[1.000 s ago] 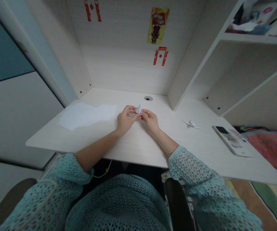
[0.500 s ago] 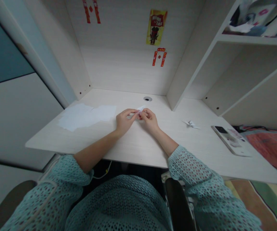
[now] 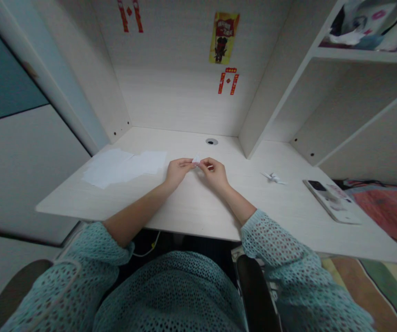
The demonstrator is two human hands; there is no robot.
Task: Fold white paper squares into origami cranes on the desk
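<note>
A small folded piece of white paper [image 3: 196,160] sits between my two hands, just above the pale wooden desk [image 3: 198,203]. My left hand [image 3: 177,171] pinches its left side with fingers closed. My right hand [image 3: 214,173] pinches its right side, fingers curled round it. Both forearms reach forward from teal knitted sleeves.
Flat white paper sheets [image 3: 122,166] lie at the desk's left. A finished folded paper figure [image 3: 273,177] rests to the right, and a phone [image 3: 330,200] lies further right. A cable hole [image 3: 211,141] is at the back. Shelves rise on the right.
The folded paper stood upright between my fingers a second ago; now it is held lower and flatter, with both hands slightly closer to the desk.
</note>
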